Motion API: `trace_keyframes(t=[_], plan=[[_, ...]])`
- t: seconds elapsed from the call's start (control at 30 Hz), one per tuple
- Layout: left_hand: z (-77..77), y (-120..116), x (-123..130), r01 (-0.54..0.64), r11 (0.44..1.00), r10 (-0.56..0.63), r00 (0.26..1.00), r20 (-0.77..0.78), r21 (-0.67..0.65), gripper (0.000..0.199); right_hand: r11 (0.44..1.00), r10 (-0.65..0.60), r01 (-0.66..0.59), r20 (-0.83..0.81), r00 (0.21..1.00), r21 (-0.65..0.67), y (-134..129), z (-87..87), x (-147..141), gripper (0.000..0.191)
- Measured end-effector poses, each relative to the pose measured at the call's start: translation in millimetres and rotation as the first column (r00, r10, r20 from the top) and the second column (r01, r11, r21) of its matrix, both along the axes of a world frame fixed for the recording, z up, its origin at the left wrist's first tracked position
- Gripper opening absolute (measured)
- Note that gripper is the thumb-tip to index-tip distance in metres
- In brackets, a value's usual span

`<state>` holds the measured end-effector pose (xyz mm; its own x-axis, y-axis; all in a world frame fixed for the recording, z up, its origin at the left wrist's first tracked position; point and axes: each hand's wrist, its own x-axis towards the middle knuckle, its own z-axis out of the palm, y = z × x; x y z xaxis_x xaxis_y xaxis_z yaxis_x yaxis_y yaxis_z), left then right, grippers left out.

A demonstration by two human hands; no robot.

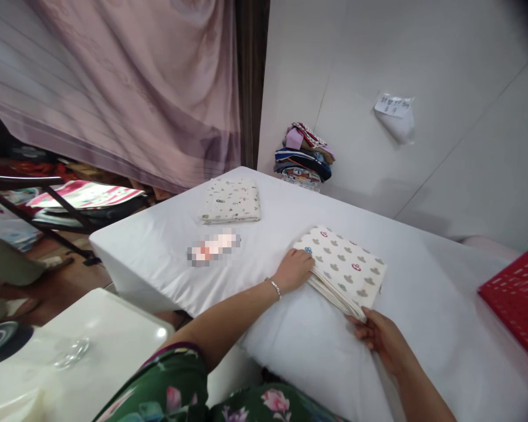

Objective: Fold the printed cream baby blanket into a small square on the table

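A folded cream cloth (345,261) printed with grey shapes and a few red and blue ones lies on the white-covered table (426,305) in front of me. My left hand (294,269) is closed at its left corner, fingers curled over the edge. At the near right corner, my right hand (381,334) pinches the layered edge between thumb and fingers. Farther left on the table rests another folded cloth (232,200), pale with small green prints. Between that cloth and my left arm lies a small pixelated item (213,247) whose kind I cannot make out.
A red perforated basket (517,299) stands at the right. Behind the table's far edge is a stack of folded clothes (303,153) by the wall. A white table (110,334) sits at lower left, beneath a pink curtain (180,88) farther back.
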<state>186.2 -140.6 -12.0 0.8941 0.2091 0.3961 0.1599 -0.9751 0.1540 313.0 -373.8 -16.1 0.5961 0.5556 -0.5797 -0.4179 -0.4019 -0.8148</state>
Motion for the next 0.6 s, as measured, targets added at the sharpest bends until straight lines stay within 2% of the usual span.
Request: trace_keyframes(t=[0.1, 0.27, 0.47, 0.6], plan=[[-3.1, 23.0, -14.5, -0.066, 0.993, 0.071, 0.996, 0.060, -0.094, 0.023, 1.000, 0.005, -0.005, 0.011, 1.000, -0.001, -0.2, -1.3, 0.9, 0.032], [-10.8, 43.3, -31.4, -0.030, 0.957, 0.063, 0.993, 0.103, -0.290, 0.033, 0.999, -0.028, 0.028, -0.003, 1.000, -0.022, 0.8, 0.7, -0.5, 0.039], [-14.6, 48.6, -36.8, -0.029, 0.825, 0.100, 0.991, 0.094, -0.565, 0.032, 0.997, -0.046, 0.047, 0.024, 0.999, -0.060, 3.5, 3.5, -4.8, 0.050], [-14.5, 48.1, -30.4, -0.066, 0.765, 0.158, 0.984, 0.087, -0.641, 0.028, 0.998, -0.029, 0.033, 0.061, 0.998, -0.062, 3.4, 2.7, -5.6, 0.049]])
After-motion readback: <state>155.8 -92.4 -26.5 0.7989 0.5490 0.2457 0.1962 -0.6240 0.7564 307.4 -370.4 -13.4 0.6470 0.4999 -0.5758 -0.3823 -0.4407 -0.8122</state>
